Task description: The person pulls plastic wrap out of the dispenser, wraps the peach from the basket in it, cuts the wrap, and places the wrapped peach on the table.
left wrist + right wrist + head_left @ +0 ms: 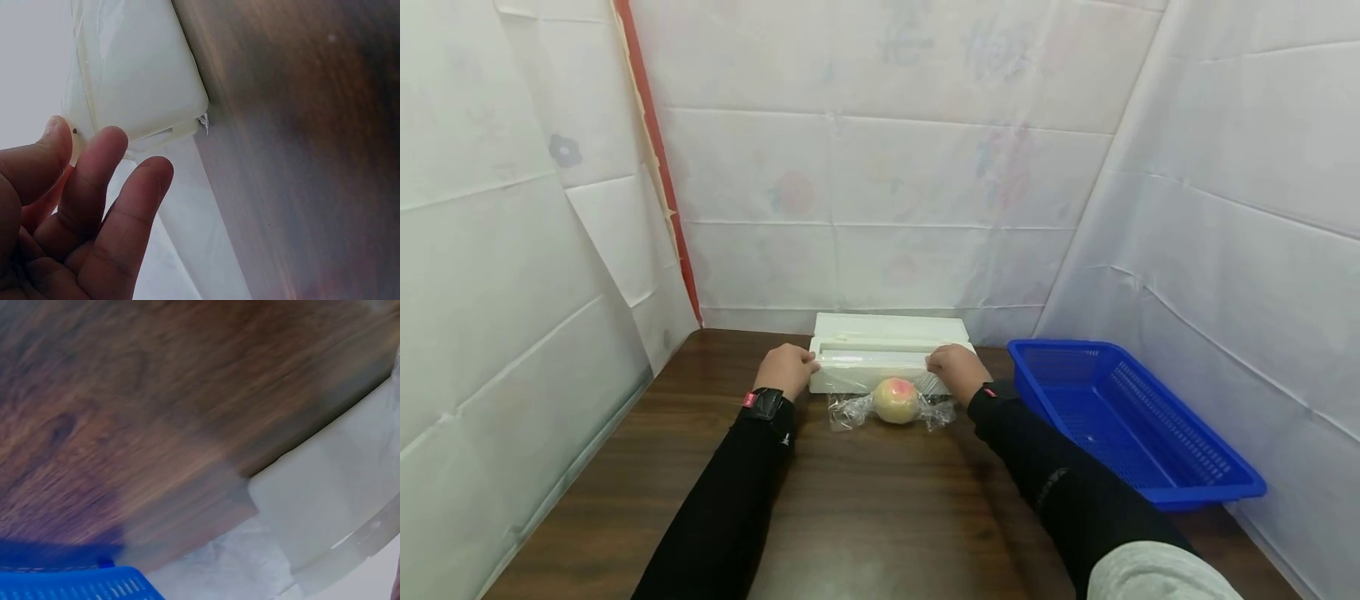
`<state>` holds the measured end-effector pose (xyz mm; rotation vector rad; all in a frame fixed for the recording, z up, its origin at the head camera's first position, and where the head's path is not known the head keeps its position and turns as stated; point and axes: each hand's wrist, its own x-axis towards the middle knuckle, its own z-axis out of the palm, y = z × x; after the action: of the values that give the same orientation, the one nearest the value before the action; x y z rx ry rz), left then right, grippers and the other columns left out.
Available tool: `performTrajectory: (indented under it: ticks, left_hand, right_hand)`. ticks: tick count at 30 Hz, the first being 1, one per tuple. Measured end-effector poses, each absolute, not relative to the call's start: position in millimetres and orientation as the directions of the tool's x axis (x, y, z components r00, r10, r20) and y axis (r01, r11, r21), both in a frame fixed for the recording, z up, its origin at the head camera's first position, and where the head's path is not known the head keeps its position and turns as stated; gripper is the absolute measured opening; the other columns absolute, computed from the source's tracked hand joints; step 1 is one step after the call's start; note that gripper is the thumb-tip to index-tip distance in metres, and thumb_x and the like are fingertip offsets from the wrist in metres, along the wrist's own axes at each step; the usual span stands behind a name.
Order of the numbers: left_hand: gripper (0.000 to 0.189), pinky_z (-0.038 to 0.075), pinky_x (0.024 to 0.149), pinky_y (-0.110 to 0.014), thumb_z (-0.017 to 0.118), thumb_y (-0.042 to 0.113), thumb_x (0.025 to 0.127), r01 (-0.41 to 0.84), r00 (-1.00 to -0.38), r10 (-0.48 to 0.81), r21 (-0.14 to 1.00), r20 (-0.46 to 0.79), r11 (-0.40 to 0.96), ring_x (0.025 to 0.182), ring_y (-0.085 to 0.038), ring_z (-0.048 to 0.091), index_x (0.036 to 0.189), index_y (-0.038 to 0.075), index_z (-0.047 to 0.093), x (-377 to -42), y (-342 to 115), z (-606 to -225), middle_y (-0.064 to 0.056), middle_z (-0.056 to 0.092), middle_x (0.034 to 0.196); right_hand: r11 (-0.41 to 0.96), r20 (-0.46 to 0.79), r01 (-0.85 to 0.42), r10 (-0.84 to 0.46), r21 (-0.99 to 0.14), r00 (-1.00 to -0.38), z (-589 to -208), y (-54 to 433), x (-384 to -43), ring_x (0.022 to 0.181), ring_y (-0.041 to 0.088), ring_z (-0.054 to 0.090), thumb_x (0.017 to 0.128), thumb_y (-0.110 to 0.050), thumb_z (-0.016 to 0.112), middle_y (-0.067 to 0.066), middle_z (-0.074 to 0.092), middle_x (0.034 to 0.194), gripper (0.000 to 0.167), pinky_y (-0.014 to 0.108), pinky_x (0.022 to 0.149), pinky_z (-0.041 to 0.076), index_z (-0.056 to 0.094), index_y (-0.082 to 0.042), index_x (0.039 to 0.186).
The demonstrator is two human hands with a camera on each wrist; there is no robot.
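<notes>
A white cling film dispenser box (865,379) stands near the back wall with its lid (891,323) raised and a roll (876,357) lying inside. At the box's left end, my left hand (785,369) holds the corner between thumb and forefinger; its other fingers (150,187) are bent and off the box. My right hand (957,367) has curled fingers at the front right of the box; I cannot tell whether they pinch film or the box edge. Before the box lies a yellow-and-pink, peach-like fruit (896,400), wrapped in clear film (848,410) bunched at both sides.
To the right of my right arm sits a blue plastic basket (1138,425) with perforated sides. White sheeting (880,167) hangs behind and on both sides of the brown wooden table (865,517). A red strip (655,142) runs down the back left corner.
</notes>
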<state>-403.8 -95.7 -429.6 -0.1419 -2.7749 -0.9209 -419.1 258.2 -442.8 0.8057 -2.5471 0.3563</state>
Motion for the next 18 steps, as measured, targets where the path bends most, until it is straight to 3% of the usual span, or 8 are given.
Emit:
performTrajectory:
  ticks: [8,18]
  left_hand:
    - [0.033,0.055,0.103,-0.054,0.072,0.028,0.103,0.136,-0.978,0.013,0.594,0.207,0.793,0.126,-0.038,0.069,0.13,0.009,0.077,-406,-96,-430,-0.011,0.075,0.134]
    - [0.034,0.057,0.097,-0.051,0.071,0.028,0.104,0.132,-0.98,0.009,0.611,0.201,0.78,0.12,-0.036,0.072,0.13,0.007,0.076,-404,-97,-428,-0.012,0.074,0.134]
  right_hand:
    - [0.817,0.492,-0.566,-0.448,-0.114,-0.746,-440,267,-413,0.111,0.032,0.074,0.097,-0.008,0.076,0.012,0.081,0.112,0.016,0.045,0.1,0.059,0.083,-0.008,0.112]
    - [0.84,0.51,-0.536,-0.427,-0.081,-0.747,-442,289,-417,0.102,0.033,0.074,0.097,-0.009,0.076,0.012,0.081,0.103,0.01,0.047,0.094,0.059,0.083,-0.008,0.104]
